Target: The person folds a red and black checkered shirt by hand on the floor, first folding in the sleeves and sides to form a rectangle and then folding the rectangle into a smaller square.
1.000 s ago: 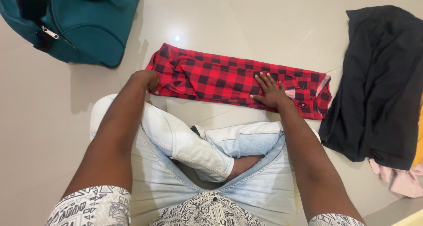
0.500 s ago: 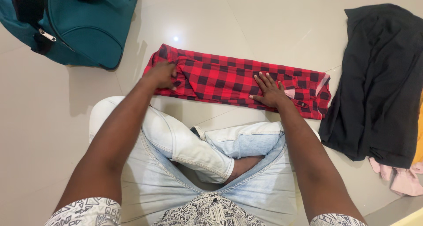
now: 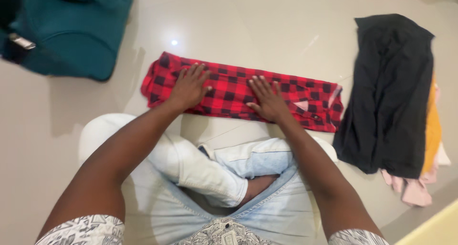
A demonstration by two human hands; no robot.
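A red and black checked shirt (image 3: 305, 97), folded into a long narrow strip, lies on the pale floor in front of my crossed legs. My left hand (image 3: 189, 86) rests flat on its left part with fingers spread. My right hand (image 3: 267, 98) presses flat on its middle, fingers apart too. Neither hand grips the cloth. The shirt's right end shows a bit of pale lining.
A teal bag (image 3: 67, 30) sits on the floor at the upper left. To the right lies a pile of clothes: a black garment (image 3: 389, 92) on top, orange (image 3: 433, 130) and pink (image 3: 415, 187) pieces under it. My legs in light jeans (image 3: 210, 168) fill the foreground.
My left hand has slid from the shirt's left end inward onto the cloth and now lies flat. My right hand has shifted left toward the middle.
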